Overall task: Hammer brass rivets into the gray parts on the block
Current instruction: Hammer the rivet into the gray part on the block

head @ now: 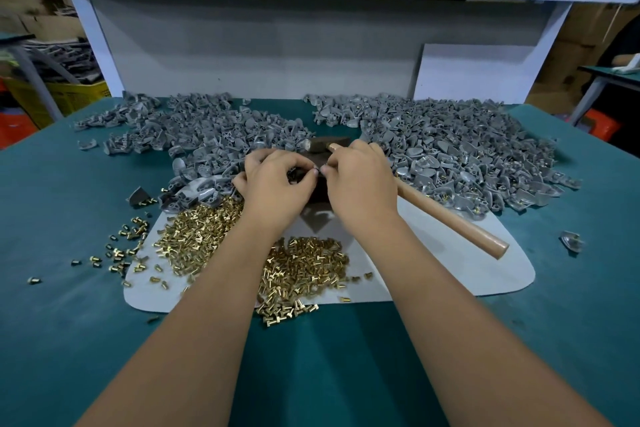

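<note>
— So, hands first?

— Left hand (pixel 277 184) and right hand (pixel 360 180) side by side over the dark block (pixel 320 189), fingers curled inward, fingertips nearly meeting above it. Pinching something small between them, too hidden to name. Hard to tell whether a gray part sits on the block.

— And the hammer?

— Hammer (pixel 446 215) held under the right hand, wooden handle slanting out to the near right, dark head poking out just far of the knuckles.

— Brass rivets?

— Heaped in two piles: brass rivets (pixel 304 262) near, between the forearms, more to the left, both on a pale gray mat (pixel 450 270). Strays scattered leftward onto the green table (pixel 346 357).

— Gray parts?

— Spread in two broad heaps on the far side: gray parts (pixel 207 128) on the left, a bigger heap (pixel 457 149) on the right, some with brass showing. One loose piece (pixel 571 241) alone at the near right of the mat.

— Beyond the table?

— White board (pixel 474 71) leaning against the back panel at far right, yellow crate (pixel 76 95) off the far left.
</note>
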